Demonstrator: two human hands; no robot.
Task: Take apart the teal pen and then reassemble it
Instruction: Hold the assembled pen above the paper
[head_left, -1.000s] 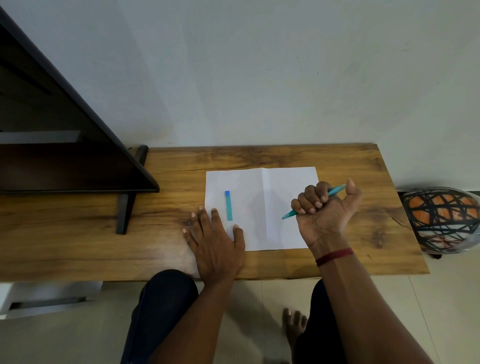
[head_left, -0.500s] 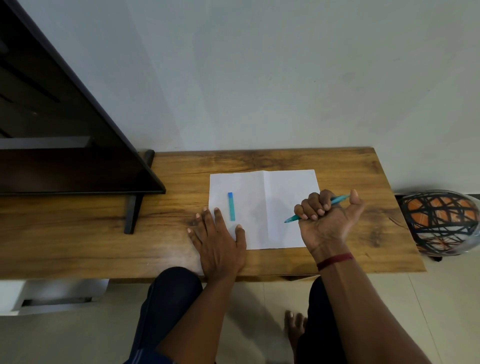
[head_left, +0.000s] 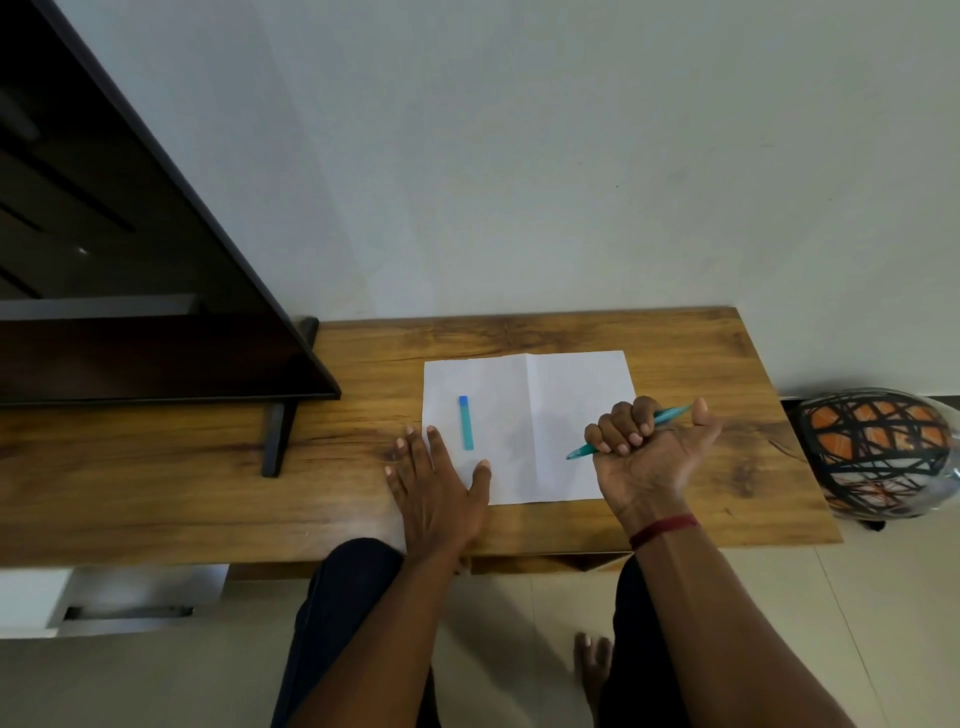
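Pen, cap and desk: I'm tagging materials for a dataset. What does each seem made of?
Pen: likely plastic, with a smooth, slightly glossy teal barrel.
Cap: probably matching plastic, teal with a blue end; too small to judge the finish.
Desk: wood or wood-look laminate, with brown grain, knots and a satin sheen; I cannot tell which.

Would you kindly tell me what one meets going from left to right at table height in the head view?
Screen's stand leg → teal cap → right hand gripping the teal pen → orange-and-black object beside the table.
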